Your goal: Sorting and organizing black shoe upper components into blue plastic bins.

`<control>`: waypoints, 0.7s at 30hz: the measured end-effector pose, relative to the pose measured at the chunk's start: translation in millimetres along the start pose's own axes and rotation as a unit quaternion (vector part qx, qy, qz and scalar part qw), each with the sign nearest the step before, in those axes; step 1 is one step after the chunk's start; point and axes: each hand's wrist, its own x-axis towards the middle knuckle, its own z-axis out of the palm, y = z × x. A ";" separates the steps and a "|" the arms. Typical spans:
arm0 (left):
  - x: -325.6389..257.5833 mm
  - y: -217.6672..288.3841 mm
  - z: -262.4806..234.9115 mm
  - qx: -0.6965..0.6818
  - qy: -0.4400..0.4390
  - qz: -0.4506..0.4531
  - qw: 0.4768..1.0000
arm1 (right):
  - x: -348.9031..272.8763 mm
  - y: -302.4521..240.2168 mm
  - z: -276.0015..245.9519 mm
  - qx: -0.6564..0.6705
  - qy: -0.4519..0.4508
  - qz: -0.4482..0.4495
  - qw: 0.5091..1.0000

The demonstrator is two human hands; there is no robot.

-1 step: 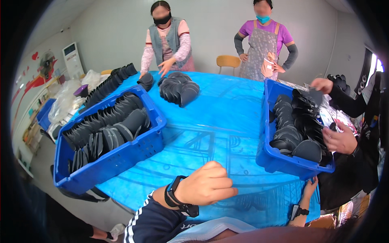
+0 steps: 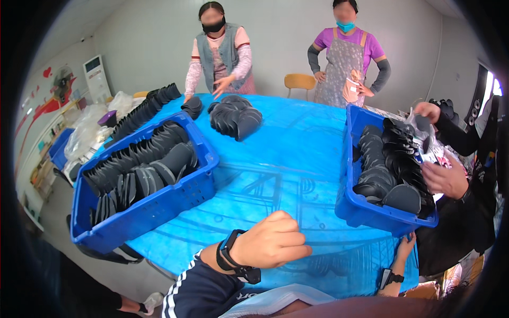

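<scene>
My left hand (image 2: pixel 273 241) is closed in a loose fist over the near part of the blue-covered table (image 2: pixel 254 199), with a black band on its wrist. Nothing sticks out of the fist. At the table's right edge, my right hand (image 2: pixel 405 245) rests just below the corner of the right blue crate (image 2: pixel 366 216). Its fingers look apart, with nothing seen in them; a dark device is strapped to that wrist. Rows of dark grey, curved, rounded pieces (image 2: pixel 379 180) fill this crate. The left blue crate (image 2: pixel 154 204) holds similar nested rows.
Across the table, one person (image 2: pixel 220 58) reaches toward a small stack of pieces (image 2: pixel 192 107) beside a larger pile (image 2: pixel 236 116). Another person (image 2: pixel 347 58) stands with hands at the waist. At right, a co-worker's hands (image 2: pixel 445 175) are beside the crate. A long row of pieces (image 2: pixel 146 108) lies far left.
The co-worker's upper hand at right has shifted slightly, with the grey piece near it. The far person's hand has moved a little right. My hands stay put.
</scene>
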 end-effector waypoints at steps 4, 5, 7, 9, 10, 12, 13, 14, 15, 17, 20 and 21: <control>10.9 -6.7 1.9 0.048 -0.076 -0.018 0.996 | 6.3 17.7 0.5 -0.030 0.027 -0.044 0.998; 17.5 -8.7 -2.8 0.041 -0.107 -0.048 0.992 | 6.8 17.9 -4.6 -0.065 0.017 -0.052 0.996; 23.1 -17.0 -18.5 0.121 -0.119 -0.089 0.981 | 2.3 4.2 1.3 -0.101 0.002 -0.049 0.994; 14.6 -37.3 -33.6 0.221 -0.139 -0.172 0.950 | -7.6 -20.9 1.6 -0.125 -0.031 -0.031 0.991; 2.3 -53.5 -43.2 0.246 -0.143 -0.215 0.934 | -8.0 -24.2 -7.2 -0.228 -0.029 -0.073 0.971; -38.0 -85.2 -60.9 0.339 -0.165 -0.314 0.871 | -10.2 -38.9 -15.6 -0.327 -0.041 -0.121 0.936; -63.4 -96.7 -71.3 0.379 -0.197 -0.374 0.823 | -13.6 -55.0 -17.6 -0.343 -0.082 -0.120 0.928; -89.4 -105.5 -80.4 0.415 -0.227 -0.429 0.769 | -19.7 -74.0 -21.0 -0.360 -0.121 -0.119 0.917; -111.7 -109.6 -87.7 0.401 -0.261 -0.478 0.737 | -30.4 -99.9 -24.5 -0.368 -0.134 -0.122 0.912; -149.1 -117.5 -102.6 0.343 -0.263 -0.512 0.742 | -35.2 -125.0 -31.3 -0.388 -0.214 -0.042 0.895; -157.4 -126.4 -89.4 0.392 -0.220 -0.480 0.753 | -64.1 -167.7 -48.9 -0.397 -0.265 -0.092 0.874; -157.9 -127.3 -88.9 0.401 -0.210 -0.469 0.759 | -75.8 -178.2 -55.9 -0.386 -0.277 -0.180 0.861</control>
